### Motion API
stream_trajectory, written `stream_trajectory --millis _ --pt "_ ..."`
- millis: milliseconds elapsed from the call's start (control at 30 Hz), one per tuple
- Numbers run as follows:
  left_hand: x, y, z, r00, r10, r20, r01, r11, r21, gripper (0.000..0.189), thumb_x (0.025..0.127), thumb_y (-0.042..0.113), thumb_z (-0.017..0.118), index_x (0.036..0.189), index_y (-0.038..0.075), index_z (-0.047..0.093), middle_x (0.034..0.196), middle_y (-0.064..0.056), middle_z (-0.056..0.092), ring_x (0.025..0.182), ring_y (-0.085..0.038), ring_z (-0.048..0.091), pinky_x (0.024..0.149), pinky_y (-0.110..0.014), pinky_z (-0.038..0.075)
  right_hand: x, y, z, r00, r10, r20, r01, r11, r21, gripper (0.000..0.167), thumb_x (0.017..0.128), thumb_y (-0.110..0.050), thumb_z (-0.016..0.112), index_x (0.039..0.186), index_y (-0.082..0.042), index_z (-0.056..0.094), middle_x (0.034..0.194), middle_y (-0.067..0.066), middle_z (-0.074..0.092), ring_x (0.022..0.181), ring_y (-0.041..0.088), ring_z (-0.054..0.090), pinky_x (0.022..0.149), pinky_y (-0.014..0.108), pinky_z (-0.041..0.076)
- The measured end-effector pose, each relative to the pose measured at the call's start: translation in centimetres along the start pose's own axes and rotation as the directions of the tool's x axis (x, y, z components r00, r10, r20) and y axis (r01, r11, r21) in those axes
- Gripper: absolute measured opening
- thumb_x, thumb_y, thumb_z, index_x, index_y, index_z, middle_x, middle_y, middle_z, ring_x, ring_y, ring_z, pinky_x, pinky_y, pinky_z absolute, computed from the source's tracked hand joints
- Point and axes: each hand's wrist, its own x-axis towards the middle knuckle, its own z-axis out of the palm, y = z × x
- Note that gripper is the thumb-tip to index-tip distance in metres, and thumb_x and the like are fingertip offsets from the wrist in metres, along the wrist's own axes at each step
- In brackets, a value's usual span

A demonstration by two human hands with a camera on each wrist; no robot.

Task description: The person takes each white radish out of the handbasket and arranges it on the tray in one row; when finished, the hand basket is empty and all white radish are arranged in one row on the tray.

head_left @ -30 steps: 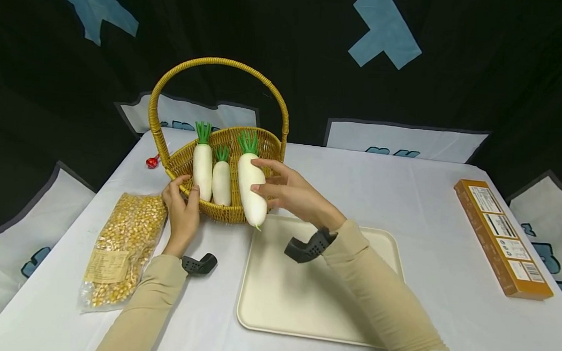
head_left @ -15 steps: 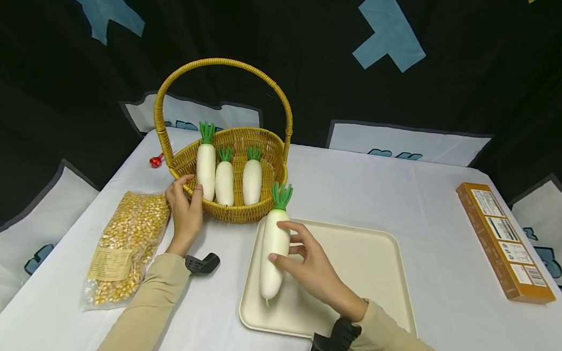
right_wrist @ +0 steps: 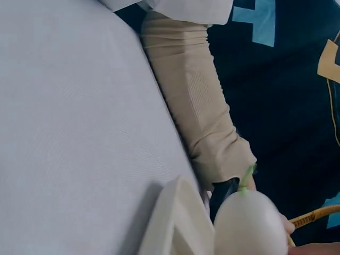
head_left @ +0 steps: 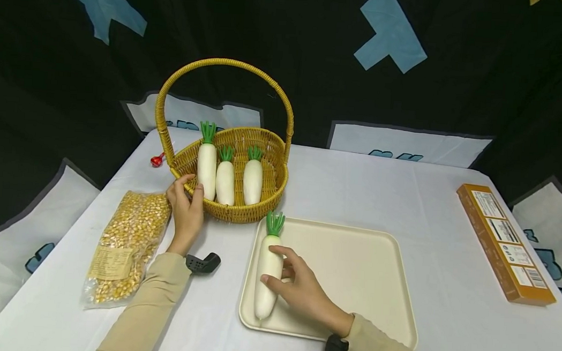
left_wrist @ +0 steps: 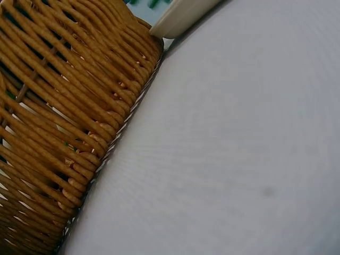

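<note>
My right hand (head_left: 305,290) pinches a white radish (head_left: 267,271) with green leaf stubs between thumb and fingers. The radish lies lengthwise over the left side of a cream tray (head_left: 354,244), its leaves toward the basket. In the right wrist view the tip end of the radish (right_wrist: 249,223) shows close beside the tray's rim (right_wrist: 170,212). A yellow wicker basket (head_left: 245,214) with a tall handle stands behind, holding 3 more white radishes (head_left: 252,182). My left hand (head_left: 186,218) grips the basket's front left rim. Its woven side (left_wrist: 79,106) fills the left wrist view's corner.
Left of the left forearm lies a clear bag of corn kernels (head_left: 127,246). A small red object (head_left: 157,161) sits behind it, beside the basket. An orange-brown box (head_left: 504,243) lies at the right of the white-covered table (head_left: 347,190).
The right hand has lifted the radish out of the basket and brought it toward me, down to the tray's left side. The left hand keeps its grip on the basket rim.
</note>
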Motion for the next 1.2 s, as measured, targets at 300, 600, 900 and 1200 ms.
stream_trajectory --millis 300,600,900,1200 --pt "-0.1 0.0 0.0 1.0 -0.004 -0.007 0.004 1.0 -0.003 0.037 0.091 0.029 0.044 0.125 0.016 0.04 0.133 -0.018 0.022 0.111 -0.031 0.032 0.093 -0.046 0.025 0.1 0.4 0.3 1.0 -0.017 -0.026 0.014 0.993 -0.114 0.05 0.085 -0.031 0.062 0.13 -0.017 0.045 0.109 0.016 0.048 0.087 0.018 0.054 0.069 0.022 0.047" --pt "-0.1 0.1 0.1 1.0 -0.013 -0.019 0.013 1.0 -0.008 0.036 0.091 0.029 0.044 0.124 0.016 0.041 0.134 -0.018 0.023 0.11 -0.032 0.033 0.092 -0.046 0.026 0.2 -0.1 0.1 0.999 -0.037 0.001 0.037 0.998 -0.056 0.045 0.086 -0.018 0.061 0.128 -0.011 0.047 0.113 0.019 0.045 0.091 0.022 0.061 0.068 0.019 0.049" --pt "0.0 0.1 0.0 0.999 -0.023 -0.024 0.023 1.0 0.008 0.037 0.09 0.031 0.043 0.125 0.018 0.041 0.133 -0.018 0.023 0.11 -0.032 0.034 0.092 -0.047 0.026 0.4 -0.4 -0.3 1.0 -0.014 0.014 0.015 0.999 -0.046 0.044 0.085 -0.017 0.061 0.127 -0.012 0.049 0.116 0.017 0.045 0.096 0.024 0.059 0.072 0.019 0.046" --pt "-0.1 0.1 0.2 1.0 -0.023 -0.019 0.023 1.0 -0.001 0.036 0.09 0.031 0.043 0.124 0.018 0.041 0.133 -0.018 0.023 0.112 -0.034 0.034 0.094 -0.049 0.027 1.6 -1.3 -1.6 1.0 -0.006 0.005 0.006 1.0 0.02 0.041 0.087 -0.014 0.056 0.126 -0.005 0.047 0.121 0.023 0.049 0.1 0.029 0.059 0.074 0.031 0.051"
